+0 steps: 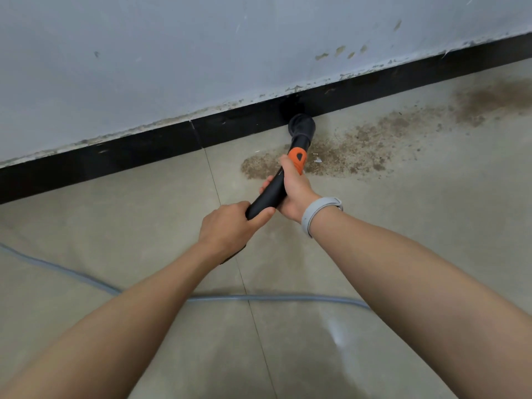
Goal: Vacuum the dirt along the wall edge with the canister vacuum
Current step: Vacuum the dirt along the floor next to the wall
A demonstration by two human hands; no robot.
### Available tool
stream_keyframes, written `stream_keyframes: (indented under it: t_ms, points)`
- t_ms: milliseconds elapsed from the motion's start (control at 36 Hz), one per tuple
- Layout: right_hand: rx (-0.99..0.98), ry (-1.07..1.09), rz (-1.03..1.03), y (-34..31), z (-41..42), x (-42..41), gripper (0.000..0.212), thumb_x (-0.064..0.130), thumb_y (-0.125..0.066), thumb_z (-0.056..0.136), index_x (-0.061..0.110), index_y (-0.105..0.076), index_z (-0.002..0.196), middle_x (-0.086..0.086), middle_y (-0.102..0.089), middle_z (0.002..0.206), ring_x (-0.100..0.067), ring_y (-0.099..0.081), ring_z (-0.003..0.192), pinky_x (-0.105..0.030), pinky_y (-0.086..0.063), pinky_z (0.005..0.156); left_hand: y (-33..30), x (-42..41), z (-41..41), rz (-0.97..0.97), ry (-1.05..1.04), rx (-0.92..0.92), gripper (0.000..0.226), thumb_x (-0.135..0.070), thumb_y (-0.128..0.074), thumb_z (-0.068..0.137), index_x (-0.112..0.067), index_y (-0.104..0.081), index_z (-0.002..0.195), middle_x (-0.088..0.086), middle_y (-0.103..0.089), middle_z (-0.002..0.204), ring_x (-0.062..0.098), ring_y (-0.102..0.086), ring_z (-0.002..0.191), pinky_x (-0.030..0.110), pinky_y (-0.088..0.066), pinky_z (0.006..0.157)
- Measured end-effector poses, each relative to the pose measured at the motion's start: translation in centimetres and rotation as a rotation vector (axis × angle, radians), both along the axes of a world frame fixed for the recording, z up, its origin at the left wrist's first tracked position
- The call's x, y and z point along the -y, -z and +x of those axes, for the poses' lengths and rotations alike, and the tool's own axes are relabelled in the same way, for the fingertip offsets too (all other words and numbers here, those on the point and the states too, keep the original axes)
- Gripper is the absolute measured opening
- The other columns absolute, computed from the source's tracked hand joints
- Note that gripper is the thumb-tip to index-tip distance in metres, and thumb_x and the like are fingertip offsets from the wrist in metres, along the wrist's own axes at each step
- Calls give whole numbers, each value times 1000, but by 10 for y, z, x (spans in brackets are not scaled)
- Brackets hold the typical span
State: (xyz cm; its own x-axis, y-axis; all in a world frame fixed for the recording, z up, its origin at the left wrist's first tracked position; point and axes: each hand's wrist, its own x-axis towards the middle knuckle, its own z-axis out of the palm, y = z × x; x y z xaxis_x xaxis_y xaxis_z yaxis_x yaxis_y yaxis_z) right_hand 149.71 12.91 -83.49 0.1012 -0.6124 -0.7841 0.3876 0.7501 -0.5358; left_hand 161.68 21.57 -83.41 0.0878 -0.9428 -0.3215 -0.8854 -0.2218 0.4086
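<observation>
Head view of a two-handed grip on a vacuum wand [266,194] at the foot of a wall. The left hand [230,226] wraps its fingers round the lower, near end of the black wand; the right hand [293,191] curls round the wand farther up, its thumb lying just beside the orange collar [298,159]. A grey wristband [316,214] sits on the right wrist. Beyond the collar the tube narrows and ends in a round black brush nozzle [301,126], which stands against the black baseboard [129,156] where it meets the tiled floor [403,226].

A band of brown dirt [374,139] lies on the floor along the baseboard — it runs from just left of the nozzle away to the right, thinning and thickening in patches, with a darker patch far right. A small white scrap [317,160] lies in the dirt near the collar. The grey wall [172,53] above the baseboard is chipped and stained along its lower edge. A grey-blue cable [259,298] crosses the floor under both forearms — whether it belongs to the vacuum cannot be told.
</observation>
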Motion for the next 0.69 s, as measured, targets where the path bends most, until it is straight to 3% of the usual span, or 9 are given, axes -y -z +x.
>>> stream_keyframes:
  t_ms: [194,306,417,583,694]
  points:
    - [-28,70,-5,4,-15,29,40,42,-64,90,9,-52,109,-7,-58,69,-21,-61,53,-34,-58,57,-4,39,-8,19,98,0,53,-71,-37,88,-24,-50,70,-4,-62,61,15,-58,58,29,-36,51]
    - [-58,115,-23,9,-36,49,36,42,-64,89,10,-51,101,-4,-61,54,-18,-62,43,-33,-57,54,-1,64,-25,23,160,9,51,-73,-36,87,-27,-49,71,-6,-61,62,13,-57,59,28,-34,52]
    - [-76,167,-35,9,-65,71,36,43,-62,90,10,-51,100,-4,-57,60,-18,-60,40,-31,-56,49,0,89,-55,12,215,44,51,-76,-35,86,-28,-43,71,-7,-55,66,15,-53,61,29,-31,51]
    - [-110,149,-25,6,-97,86,42,50,-61,90,9,-53,98,-5,-57,67,-19,-60,55,-28,-55,50,1,105,-87,21,200,18,56,-78,-35,85,-24,-52,84,-6,-54,68,21,-56,68,30,-33,55]
    - [-73,131,-14,6,-88,75,41,48,-63,89,9,-52,97,-5,-56,59,-19,-59,40,-30,-55,49,3,89,-79,-11,161,20,54,-77,-34,85,-26,-48,77,-6,-54,67,15,-50,58,29,-30,50]
